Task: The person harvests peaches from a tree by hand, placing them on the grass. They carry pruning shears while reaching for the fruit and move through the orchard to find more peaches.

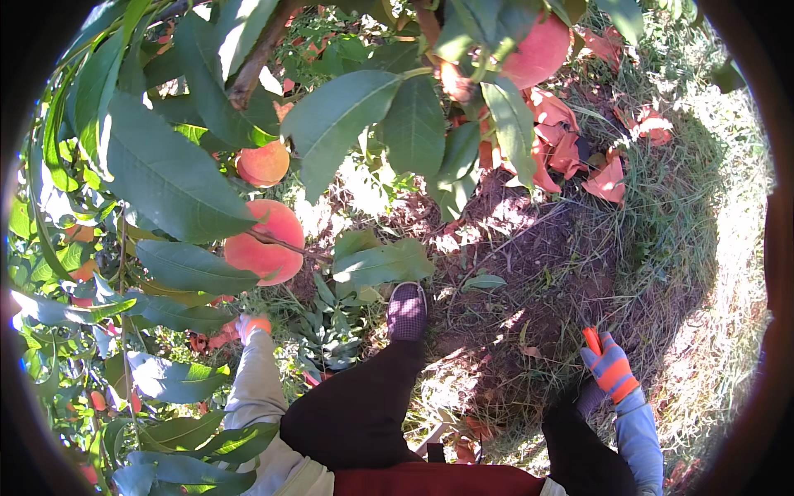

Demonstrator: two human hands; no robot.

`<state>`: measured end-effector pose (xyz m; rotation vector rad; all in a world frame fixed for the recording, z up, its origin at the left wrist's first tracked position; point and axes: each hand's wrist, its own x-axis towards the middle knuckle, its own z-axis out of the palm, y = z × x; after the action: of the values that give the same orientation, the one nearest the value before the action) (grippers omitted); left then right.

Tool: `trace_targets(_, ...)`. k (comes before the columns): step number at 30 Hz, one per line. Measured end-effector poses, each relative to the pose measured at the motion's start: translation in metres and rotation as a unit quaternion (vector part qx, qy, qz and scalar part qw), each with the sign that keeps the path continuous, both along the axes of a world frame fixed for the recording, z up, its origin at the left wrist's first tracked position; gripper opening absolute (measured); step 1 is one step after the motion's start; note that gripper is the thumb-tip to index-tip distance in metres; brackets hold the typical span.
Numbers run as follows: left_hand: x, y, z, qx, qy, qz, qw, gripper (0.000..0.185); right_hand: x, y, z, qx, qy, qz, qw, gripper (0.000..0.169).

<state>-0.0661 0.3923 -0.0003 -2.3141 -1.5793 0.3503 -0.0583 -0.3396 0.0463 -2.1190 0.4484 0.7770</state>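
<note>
My right hand [606,366], in a grey and orange striped glove, is closed around the orange handle of a tool [592,340], perhaps pruning shears; its blades are hard to make out. My left hand [253,325], gloved with orange at the wrist, reaches low into the foliage on the left, and its fingers are partly hidden. Above it a large pink-red peach [265,243] hangs behind a thin twig. A smaller orange-yellow peach [263,163] hangs farther up. Another pink peach [538,53] is at the top right, partly covered by leaves.
Leafy peach branches [186,266] crowd the left and top. A cut branch stub [242,93] points down at upper left. Torn red paper pieces [561,146] lie on the ground. Dry grass [676,248] spreads at right. My shoe [407,312] stands on the soil near leafy shoots [329,335].
</note>
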Motion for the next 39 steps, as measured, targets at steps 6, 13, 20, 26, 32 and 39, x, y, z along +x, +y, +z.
trace_targets(6,0.111,-0.08,0.033,-0.136,-0.056,-0.329,0.933,0.033,0.01,0.016,-0.003,-0.018,0.01,0.064,0.998,0.036)
trace_targets(13,0.202,-0.252,0.055,-0.437,-0.264,-0.59,0.626,0.009,0.002,0.012,-0.013,-0.036,-0.013,0.081,0.996,0.035)
trace_targets(20,0.269,-0.313,0.012,-0.265,0.108,-0.638,0.715,0.033,0.0,0.005,-0.023,0.009,-0.037,0.06,0.997,0.037)
trace_targets(26,0.348,-0.342,-0.019,-0.109,0.127,-0.649,0.742,0.043,0.012,-0.002,-0.02,-0.001,0.039,0.035,0.999,0.037)
trace_targets(32,0.424,-0.336,-0.022,0.053,0.144,-0.606,0.781,0.054,0.027,-0.005,-0.016,0.07,0.027,0.007,0.997,0.037)
trace_targets(39,0.492,-0.314,-0.012,0.109,0.033,-0.632,0.767,0.058,0.036,-0.022,-0.013,0.077,0.075,-0.055,0.993,0.038)
